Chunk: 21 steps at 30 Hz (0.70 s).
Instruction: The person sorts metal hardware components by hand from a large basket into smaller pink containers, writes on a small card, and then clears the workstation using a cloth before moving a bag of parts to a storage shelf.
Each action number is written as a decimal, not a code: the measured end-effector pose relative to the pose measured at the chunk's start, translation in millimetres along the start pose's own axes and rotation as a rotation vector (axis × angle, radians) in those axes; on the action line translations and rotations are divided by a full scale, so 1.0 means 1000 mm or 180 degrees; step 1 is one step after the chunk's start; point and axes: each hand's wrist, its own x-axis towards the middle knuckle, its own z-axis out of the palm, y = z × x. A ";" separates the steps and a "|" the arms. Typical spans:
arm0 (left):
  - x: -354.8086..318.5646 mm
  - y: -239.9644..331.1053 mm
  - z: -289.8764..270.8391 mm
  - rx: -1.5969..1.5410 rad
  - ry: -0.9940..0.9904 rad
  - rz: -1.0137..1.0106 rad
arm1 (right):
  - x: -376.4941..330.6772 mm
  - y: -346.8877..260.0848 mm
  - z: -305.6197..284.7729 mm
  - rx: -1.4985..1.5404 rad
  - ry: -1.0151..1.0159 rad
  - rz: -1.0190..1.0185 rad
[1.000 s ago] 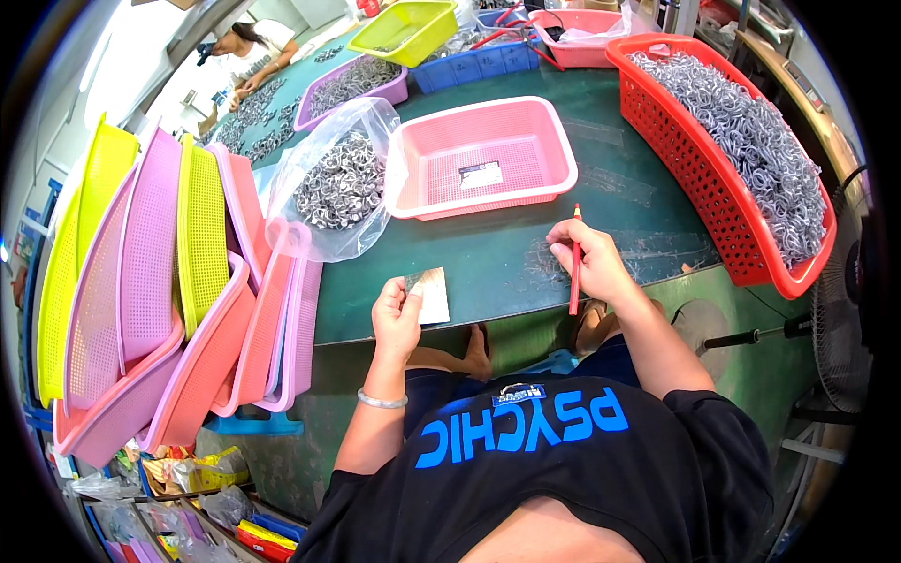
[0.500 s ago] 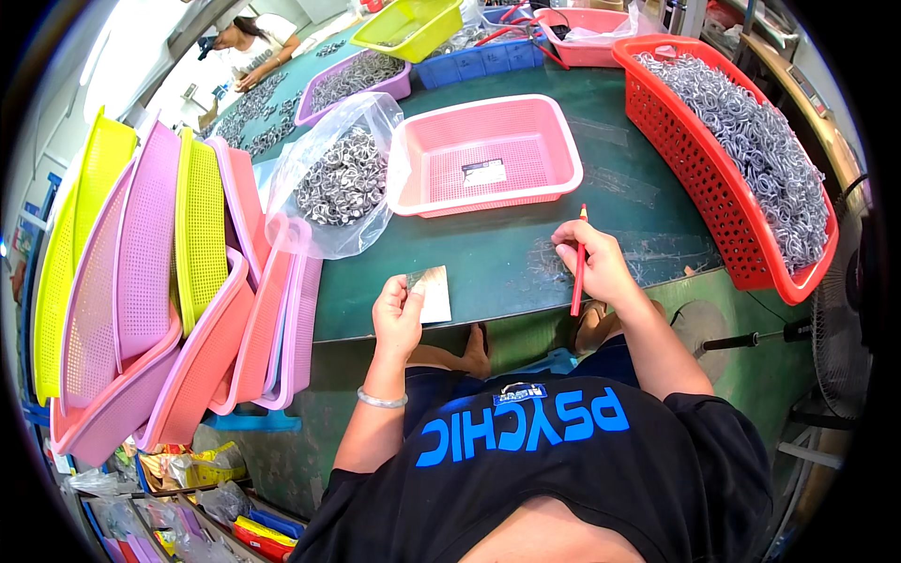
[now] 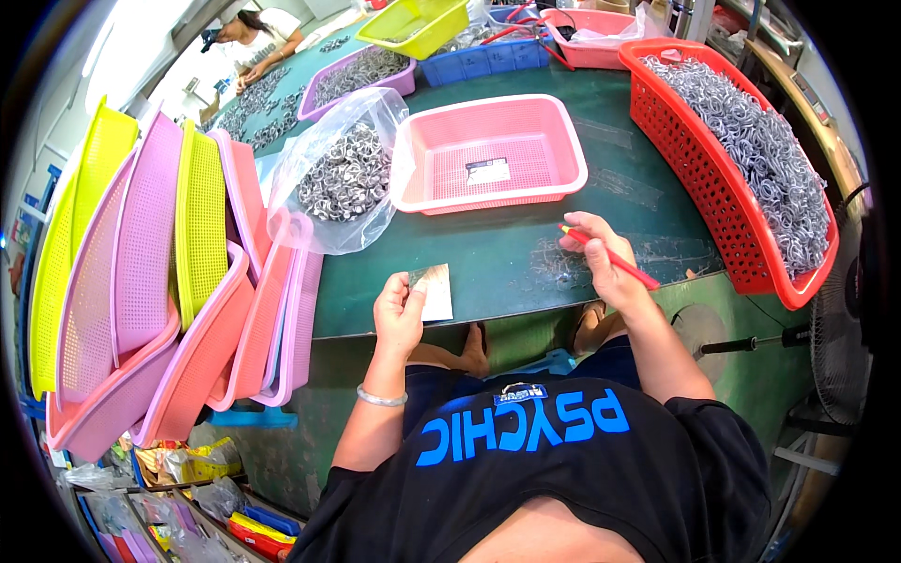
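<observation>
Between the thumb and fingers of my left hand (image 3: 399,314) is a small pale card (image 3: 435,290), held at the near edge of the green table. My right hand (image 3: 605,261) grips a red pencil (image 3: 631,266) that slants across the palm, its tip pointing up and left. Beyond both hands sits a pink plastic basket (image 3: 488,200) with a small printed label (image 3: 487,170) on its bottom. To its left lies a clear plastic bag (image 3: 352,235), opened around a heap of small grey metal rings (image 3: 344,176).
A red basket (image 3: 690,164) heaped with metal rings (image 3: 751,141) stands at the right. Stacked colourful baskets (image 3: 145,253) crowd the left. A purple basket (image 3: 399,83), a blue crate (image 3: 488,64) and a lime basket (image 3: 422,33) stand at the back. A co-worker (image 3: 258,42) sits far left.
The red pencil has swung from nearly upright to a slant, its lower end now to the right. My right hand has turned and shifted slightly right. My left hand holds the card almost still.
</observation>
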 end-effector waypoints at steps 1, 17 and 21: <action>0.000 0.000 0.000 0.0023 -0.0015 0.0006 | 0.003 -0.004 -0.003 -0.0229 0.0088 -0.0477; 0.003 0.000 0.003 -0.0070 -0.0060 -0.0008 | 0.010 -0.177 -0.023 0.2985 -0.1153 -0.2296; -0.002 0.001 -0.001 -0.0019 0.0029 -0.0037 | 0.009 -0.198 -0.025 0.3463 -0.1771 -0.2675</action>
